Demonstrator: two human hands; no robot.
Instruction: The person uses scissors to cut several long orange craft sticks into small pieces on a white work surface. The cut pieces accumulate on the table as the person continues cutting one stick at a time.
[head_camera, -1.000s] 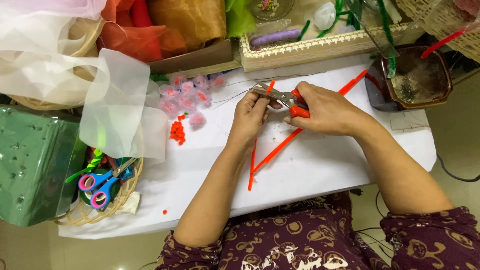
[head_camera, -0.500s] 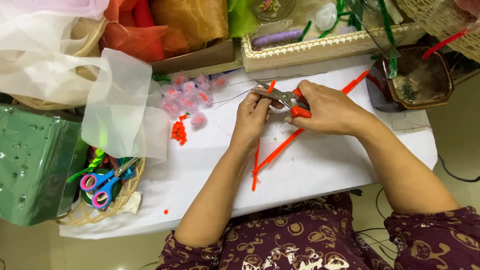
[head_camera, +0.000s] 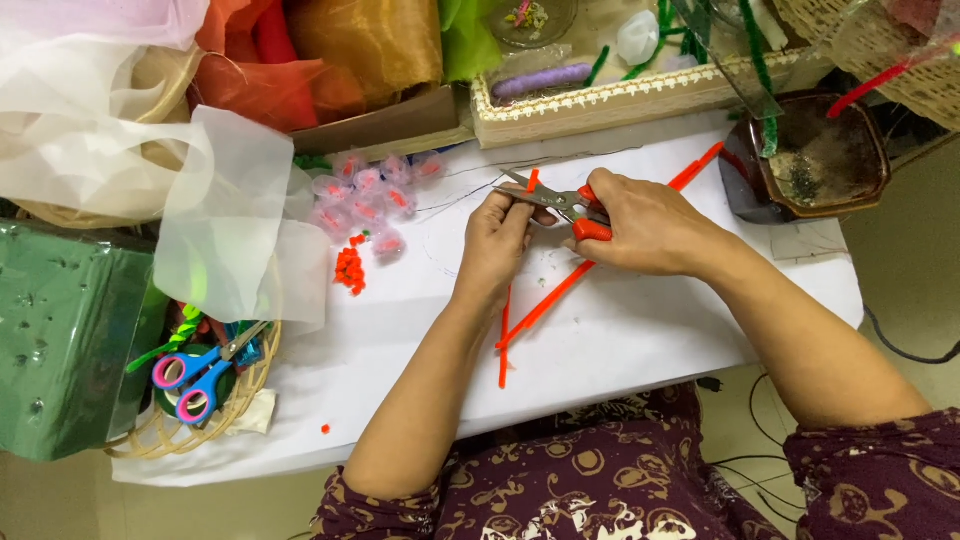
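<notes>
Right hand (head_camera: 650, 225) grips orange-handled scissors (head_camera: 562, 203), fingers wrapped round the handle and hiding most of it. Left hand (head_camera: 500, 235) fingers pinch something at the blades, too small to make out. Orange sticks (head_camera: 545, 302) lie on white surface (head_camera: 640, 340), partly under hands.
</notes>
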